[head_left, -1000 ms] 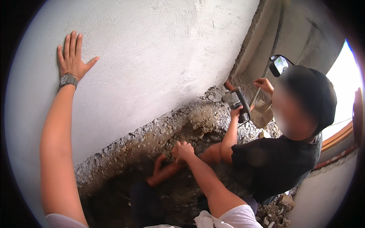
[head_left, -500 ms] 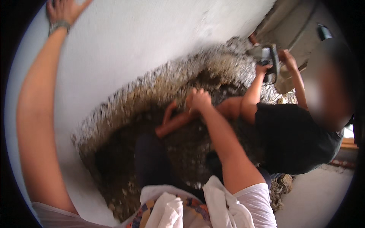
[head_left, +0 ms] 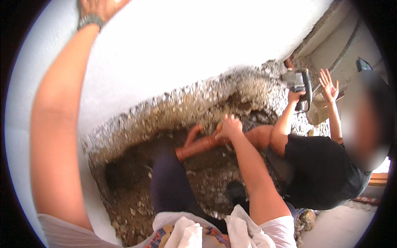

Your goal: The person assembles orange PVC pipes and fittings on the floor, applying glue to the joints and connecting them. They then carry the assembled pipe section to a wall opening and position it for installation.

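Note:
My left hand [head_left: 103,7] lies flat against the white wall [head_left: 165,49], its fingers partly cut off by the upper edge; a watch [head_left: 90,20] circles the wrist. Down in the dug trench runs a reddish-brown drain pipe [head_left: 198,146] with a short angled branch [head_left: 193,134]. Around the pipe's right part my right hand [head_left: 230,126] is closed, hiding the spot it grips. My dark-trousered leg [head_left: 171,177] stands in the trench beside the pipe's open left end.
At the right a co-worker in a black shirt [head_left: 326,169] leans in, one hand on a grey power tool [head_left: 295,82] with a black handle, the other hand [head_left: 328,87] raised. Rough broken concrete [head_left: 165,105] edges the trench; stones [head_left: 132,215] lie on its floor.
The whole view has shifted, so things appear lower and further right. The co-worker's raised hand has come away from the tool, fingers spread. Both my hands keep their places.

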### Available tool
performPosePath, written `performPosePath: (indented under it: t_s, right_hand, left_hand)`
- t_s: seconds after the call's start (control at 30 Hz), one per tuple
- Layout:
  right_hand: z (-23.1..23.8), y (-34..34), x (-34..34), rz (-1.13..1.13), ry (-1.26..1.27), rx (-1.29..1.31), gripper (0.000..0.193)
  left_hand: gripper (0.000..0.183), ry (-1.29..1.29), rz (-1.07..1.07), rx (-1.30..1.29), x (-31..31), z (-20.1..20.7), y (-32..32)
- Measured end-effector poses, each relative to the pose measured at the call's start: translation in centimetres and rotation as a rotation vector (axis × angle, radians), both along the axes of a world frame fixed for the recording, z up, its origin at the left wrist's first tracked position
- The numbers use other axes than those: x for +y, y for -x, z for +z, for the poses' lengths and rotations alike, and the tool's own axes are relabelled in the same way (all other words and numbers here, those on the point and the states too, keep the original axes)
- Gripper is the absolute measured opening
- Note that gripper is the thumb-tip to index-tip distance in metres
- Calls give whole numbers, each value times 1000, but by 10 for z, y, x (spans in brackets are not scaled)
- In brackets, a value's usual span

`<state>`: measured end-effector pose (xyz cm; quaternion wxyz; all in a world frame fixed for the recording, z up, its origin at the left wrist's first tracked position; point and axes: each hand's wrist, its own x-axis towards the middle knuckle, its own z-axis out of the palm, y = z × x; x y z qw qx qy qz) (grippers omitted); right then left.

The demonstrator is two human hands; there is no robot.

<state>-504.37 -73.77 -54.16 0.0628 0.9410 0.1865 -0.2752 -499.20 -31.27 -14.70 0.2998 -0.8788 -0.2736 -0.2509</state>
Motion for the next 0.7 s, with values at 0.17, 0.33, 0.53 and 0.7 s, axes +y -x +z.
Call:
performPosePath:
  t_s: [0.17, 0.33, 0.53, 0.7]
  right_hand:
    - [-20, 1, -3, -80, -132, -60, 71]
    - [-3, -2, -3, -171, -177, 37, 91]
    - [2, 2, -5, -116, -215, -13, 77]
    - [-16, 11, 2, -151, -230, -153, 79]
  left_hand:
    - [117, -420, -799, -446, 47, 13, -35]
    - [126, -408, -570, -325, 53, 6, -34]
    - [126, -462, -612, -340, 32, 18, -27]
    - [116, -530, -173, -240, 4, 15, -29]
